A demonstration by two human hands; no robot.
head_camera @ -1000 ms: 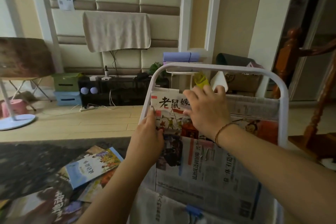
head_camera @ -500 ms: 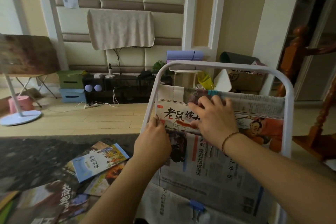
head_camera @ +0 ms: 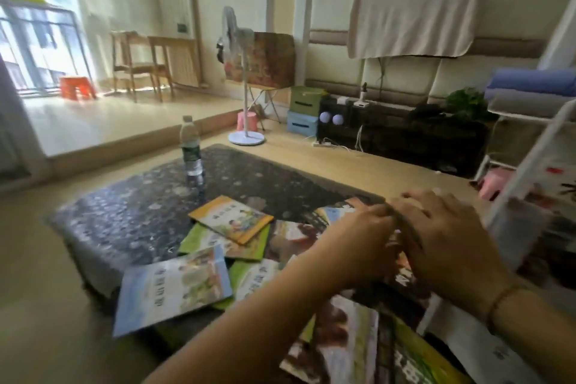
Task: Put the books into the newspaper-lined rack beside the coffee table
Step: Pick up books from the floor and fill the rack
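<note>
Both hands are seen over the pile of books at the near right of the counter [head_camera: 131, 215]. The left hand [head_camera: 355, 246] is laid flat, fingers stretched forward onto a picture book [head_camera: 296, 238] beneath it; nothing is clasped in that grip. The right hand [head_camera: 448, 237] is spread just beside it, fingers straight and splayed, the two hands touching at the fingertips; this grip too is seen wide, though what lies under the palm is blurred and cannot be told. A thin bracelet [head_camera: 501, 296] is worn at the right wrist.

Left of the grip, an orange-edged book [head_camera: 230, 218] is stacked on a green one [head_camera: 199, 237], and a blue-covered book [head_camera: 174, 287] is set nearer, overhanging the counter's edge. Below the grip, further glossy covers [head_camera: 349, 343] are spread out. Right of the grip, the white frame of the rack [head_camera: 530, 165] is seen tilted across the view, with its newspaper lining [head_camera: 489, 349] showing under the right forearm. Well beyond the grip, a water bottle [head_camera: 189, 146] is stood upright on the counter.
</note>
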